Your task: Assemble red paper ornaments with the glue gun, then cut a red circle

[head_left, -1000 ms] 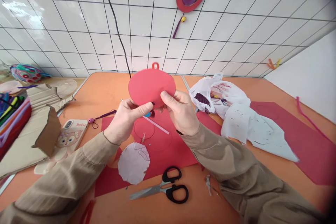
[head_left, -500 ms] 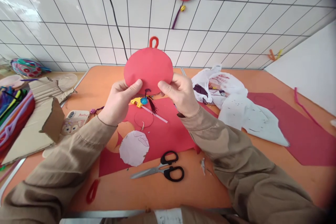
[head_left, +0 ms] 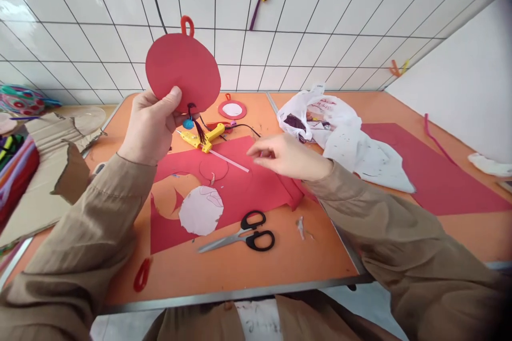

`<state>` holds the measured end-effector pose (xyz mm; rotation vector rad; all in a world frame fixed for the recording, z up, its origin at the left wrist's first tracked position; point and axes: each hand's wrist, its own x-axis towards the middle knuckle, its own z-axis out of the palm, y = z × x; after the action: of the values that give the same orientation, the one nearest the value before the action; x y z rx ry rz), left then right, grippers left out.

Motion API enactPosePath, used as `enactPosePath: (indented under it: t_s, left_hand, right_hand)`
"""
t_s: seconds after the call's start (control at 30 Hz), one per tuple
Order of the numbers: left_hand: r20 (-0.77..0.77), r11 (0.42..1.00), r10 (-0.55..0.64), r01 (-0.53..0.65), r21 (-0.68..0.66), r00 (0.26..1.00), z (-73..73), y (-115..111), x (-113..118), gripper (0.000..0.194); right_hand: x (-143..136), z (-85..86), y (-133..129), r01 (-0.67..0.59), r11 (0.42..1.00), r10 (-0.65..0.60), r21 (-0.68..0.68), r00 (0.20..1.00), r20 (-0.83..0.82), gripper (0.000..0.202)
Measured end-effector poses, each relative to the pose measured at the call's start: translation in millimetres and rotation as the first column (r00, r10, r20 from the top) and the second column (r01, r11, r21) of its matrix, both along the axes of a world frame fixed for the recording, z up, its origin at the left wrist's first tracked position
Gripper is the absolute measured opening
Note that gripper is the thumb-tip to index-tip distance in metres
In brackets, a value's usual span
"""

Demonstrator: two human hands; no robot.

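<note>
Pinched flat red disc [head_left: 182, 69] with fuzzy loop [head_left: 183, 24] in left hand [head_left: 150, 125]; held right hand [head_left: 288, 154] released, loosely curled, over red sheet [head_left: 256, 192].

I see the left hand [head_left: 154, 125] holding a red paper disc [head_left: 183, 69] upright, left of centre, its plain face turned toward me and tilting slightly, the thumb laid across its lower front. A red pipe-cleaner loop [head_left: 187, 25] stands up from its top edge. At its lower edge, my feed shows a short dark cord [head_left: 191, 105], a blue bead [head_left: 188, 124] and a dark tassel [head_left: 200, 132] hanging in front of a yellow glue gun [head_left: 191, 139]. The right hand [head_left: 286, 155], fingers loosely bent, hovers over a red sheet [head_left: 256, 192], near the translucent glue stick [head_left: 230, 161] jutting rightward from the glue gun.
</note>
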<state>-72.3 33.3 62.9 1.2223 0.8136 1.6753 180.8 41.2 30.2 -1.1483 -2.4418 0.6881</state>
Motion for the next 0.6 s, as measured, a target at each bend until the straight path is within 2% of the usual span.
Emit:
enactPosePath:
  t_s: [0.07, 0.17, 0.3, 0.4, 0.47, 0.6]
  left_hand:
    - [0.017, 1.000, -0.010, 0.010, 0.000, 1.000, 2.3, -1, 0, 0.020]
    - [0.063, 1.000, -0.012, 0.012, -0.004, 0.998, 8.0, -5, 2, 0.021]
    - [0.099, 0.999, -0.048, 0.046, 0.024, 0.994, 17.1, -11, 4, 0.023]
    - [0.099, 0.997, -0.061, 0.057, 0.044, 0.993, 23.1, -15, 4, 0.024]
    - [0.100, 0.997, -0.068, 0.063, 0.046, 0.993, 26.0, -17, 4, 0.025]
    - [0.125, 0.994, -0.077, 0.067, 0.083, 0.989, 29.5, -22, 10, 0.023]
  right_hand:
    - [0, -8.0, -8, -0.064, 0.997, 0.067, -0.031, 0.993, 0.098, 0.016]
    - [0, -14.9, -16, -0.122, 0.993, 0.120, -0.002, 0.973, 0.199, 0.019]
    - [12, -19.9, -24, -0.141, 0.990, 0.139, 0.012, 0.983, 0.124, 0.021]
    - [35, -22.5, -25, 0.038, 0.998, -0.039, -0.049, 0.999, -0.017, 0.023]
    - [53, -22.5, -24, 0.160, 0.980, -0.172, -0.117, 0.980, -0.099, 0.027]
    - [83, -18.5, -20, 0.301, 0.949, -0.313, -0.091, 0.930, -0.193, 0.024]
